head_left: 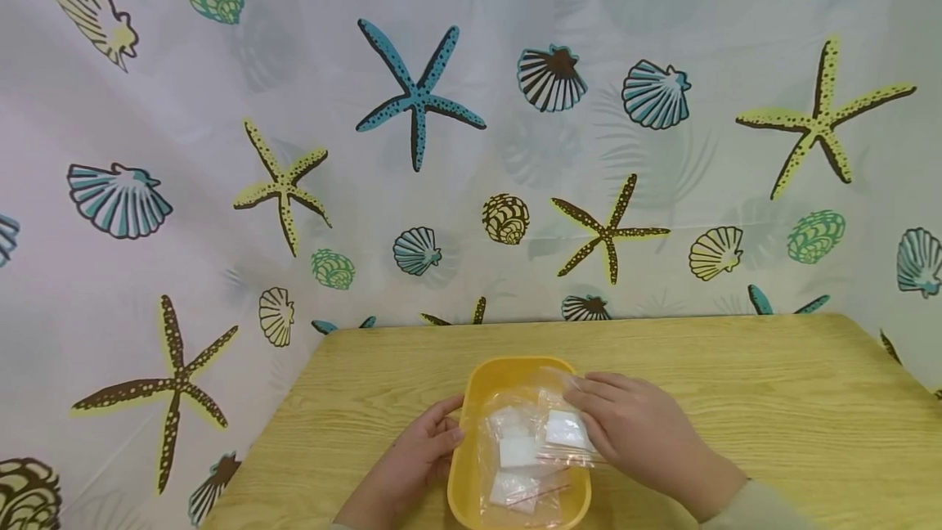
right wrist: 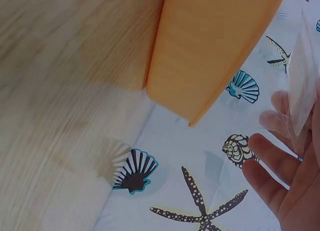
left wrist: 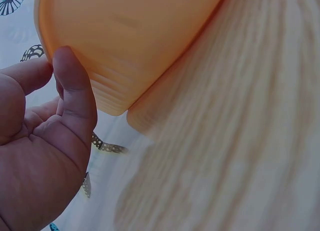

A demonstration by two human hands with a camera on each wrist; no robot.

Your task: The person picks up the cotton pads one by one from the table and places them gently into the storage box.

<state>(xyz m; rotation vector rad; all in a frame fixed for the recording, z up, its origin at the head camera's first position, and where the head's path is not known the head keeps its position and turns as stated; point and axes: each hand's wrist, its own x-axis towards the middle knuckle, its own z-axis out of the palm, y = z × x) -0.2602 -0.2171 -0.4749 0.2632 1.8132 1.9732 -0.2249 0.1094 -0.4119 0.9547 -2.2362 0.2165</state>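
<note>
A yellow plastic bin (head_left: 459, 473) sits on the table with several clear zip bags (head_left: 518, 452) inside, each around a white flat piece. My left hand (head_left: 412, 456) holds the bin's left side; in the left wrist view, fingertips of the left hand (left wrist: 55, 126) meet the bin's wall and rim (left wrist: 42, 21). Above the bin's right side, my right hand (head_left: 636, 428) grips another clear zip bag (head_left: 567, 429) with a white piece in it. The right wrist view shows this bag (right wrist: 301, 81) edge-on against the right hand (right wrist: 295, 186), its contents blurred.
A light wood-grain table (head_left: 780, 415) lies under the bin. Behind and beside it hangs a white curtain (head_left: 471, 186) printed with starfish and shells.
</note>
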